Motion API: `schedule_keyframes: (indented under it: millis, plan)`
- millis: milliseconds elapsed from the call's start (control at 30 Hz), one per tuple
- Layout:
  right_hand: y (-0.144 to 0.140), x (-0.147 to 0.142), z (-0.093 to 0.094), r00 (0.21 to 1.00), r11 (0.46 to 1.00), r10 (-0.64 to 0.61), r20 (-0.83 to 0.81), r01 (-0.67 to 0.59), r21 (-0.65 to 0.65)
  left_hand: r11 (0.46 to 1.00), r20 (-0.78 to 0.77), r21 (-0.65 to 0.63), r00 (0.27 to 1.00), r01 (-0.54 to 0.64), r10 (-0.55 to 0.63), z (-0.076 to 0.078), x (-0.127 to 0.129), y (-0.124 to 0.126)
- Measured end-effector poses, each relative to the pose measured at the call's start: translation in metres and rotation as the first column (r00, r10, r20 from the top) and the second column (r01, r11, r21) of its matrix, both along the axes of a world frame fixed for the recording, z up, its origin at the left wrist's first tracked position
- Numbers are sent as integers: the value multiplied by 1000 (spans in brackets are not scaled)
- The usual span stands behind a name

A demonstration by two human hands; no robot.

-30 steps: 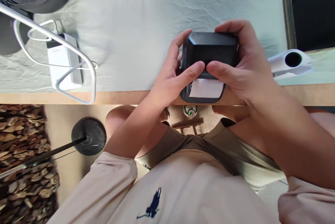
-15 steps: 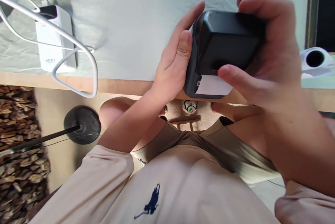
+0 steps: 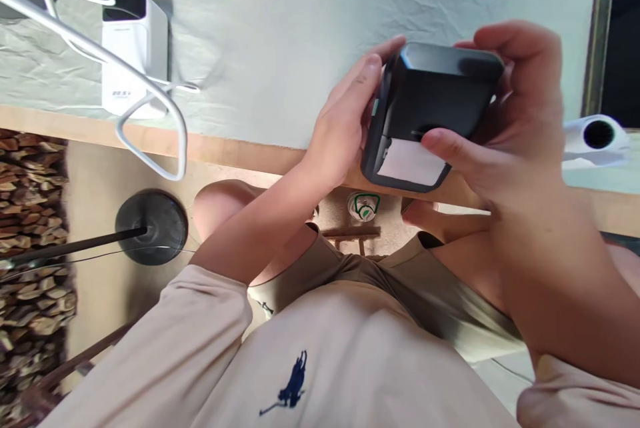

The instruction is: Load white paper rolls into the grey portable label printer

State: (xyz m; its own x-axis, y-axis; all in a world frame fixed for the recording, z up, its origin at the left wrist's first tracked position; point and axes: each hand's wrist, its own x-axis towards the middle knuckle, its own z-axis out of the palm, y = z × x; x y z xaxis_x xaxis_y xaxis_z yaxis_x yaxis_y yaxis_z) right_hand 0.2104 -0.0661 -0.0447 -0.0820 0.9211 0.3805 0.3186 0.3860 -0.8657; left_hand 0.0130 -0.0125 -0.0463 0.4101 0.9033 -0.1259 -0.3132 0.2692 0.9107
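A small black box-shaped printer point(image 3: 430, 108) with a white paper label at its lower front is held above the table's front edge. My left hand point(image 3: 345, 121) presses flat against its left side, fingers reaching up the edge. My right hand point(image 3: 505, 115) wraps its right side and top, thumb lying across the front just above the white label. Both of my forearms rise from my lap toward the device.
A white power bank point(image 3: 133, 48) with a white cable lies at the table's left, crossed by a white metal rod point(image 3: 100, 58). A dark-screened tablet point(image 3: 617, 48) and a white paper roll point(image 3: 593, 138) sit at right. A black lamp base point(image 3: 150, 225) stands on the floor.
My left thumb has come off the printer's front and the hand now lies along its left side. The printer has tilted slightly and sits a little lower in view than half a second ago.
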Motion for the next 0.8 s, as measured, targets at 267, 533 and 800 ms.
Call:
schedule_keyframes:
  millis: [267,533,800]
  plan:
    - [-7,11,-7,959,967,-205,194,229,-110,995,209,-58,976,78,-64,36,-40,2]
    - [-10,14,-3,912,923,-282,297,342,-174,983,4,-161,996,88,-89,30,-43,-6]
    - [-11,10,2,893,910,-287,346,367,-193,929,407,-328,913,169,-22,48,-42,-17]
